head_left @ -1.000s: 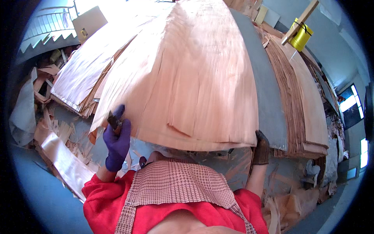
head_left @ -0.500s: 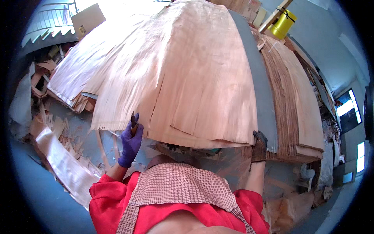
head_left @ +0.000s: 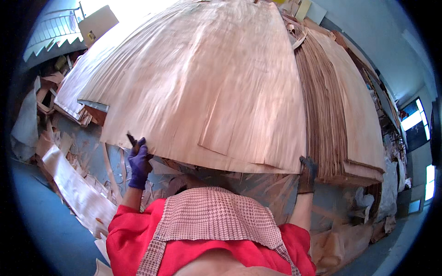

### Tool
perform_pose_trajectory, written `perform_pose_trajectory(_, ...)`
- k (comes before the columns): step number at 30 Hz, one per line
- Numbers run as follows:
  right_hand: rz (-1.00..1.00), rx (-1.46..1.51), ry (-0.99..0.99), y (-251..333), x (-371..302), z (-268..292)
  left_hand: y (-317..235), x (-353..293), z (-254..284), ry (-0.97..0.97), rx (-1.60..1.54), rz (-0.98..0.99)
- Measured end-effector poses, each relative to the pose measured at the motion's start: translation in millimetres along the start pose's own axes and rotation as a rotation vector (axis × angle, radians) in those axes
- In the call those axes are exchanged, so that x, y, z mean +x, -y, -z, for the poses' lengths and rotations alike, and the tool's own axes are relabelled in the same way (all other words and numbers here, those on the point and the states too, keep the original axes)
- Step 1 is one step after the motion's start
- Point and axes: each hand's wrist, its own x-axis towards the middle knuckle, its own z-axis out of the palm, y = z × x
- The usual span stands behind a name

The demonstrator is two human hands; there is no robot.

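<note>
A broad, pale wood veneer sheet (head_left: 248, 106) lies over the work surface, with a long slit and a loose flap near its front edge. My left hand (head_left: 139, 162), in a purple glove, is closed around a dark, pointed knife-like tool (head_left: 132, 139) at the sheet's front left edge. Whether its fingers also pinch the veneer I cannot tell. In a dark glove, my right hand (head_left: 307, 174) grips the front right corner of the sheet; its thumb side is partly hidden.
A thick stack of veneer sheets (head_left: 331, 119) stands right beside the sheet. More pale veneer (head_left: 73, 94) lies at the left. Veneer scraps (head_left: 87, 161) litter the floor at the left, near a long pale strip (head_left: 76, 188). Stairs with a railing (head_left: 55, 34) are at the far left.
The veneer sheet now covers the grey strip that showed beside the stack. My left hand has moved left along the front edge. My right hand stays at the corner.
</note>
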Motion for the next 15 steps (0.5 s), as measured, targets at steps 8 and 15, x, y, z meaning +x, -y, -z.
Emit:
perform_pose_trajectory(8, 0.077, 0.110, -0.149, -34, 69, 89, 36, -47, -90, 0.077, 0.025, 0.026)
perform_pose_trajectory(15, 0.039, -0.020, -0.110, -5, 76, 121, 52, -75, -134, 0.081, 0.097, 0.052)
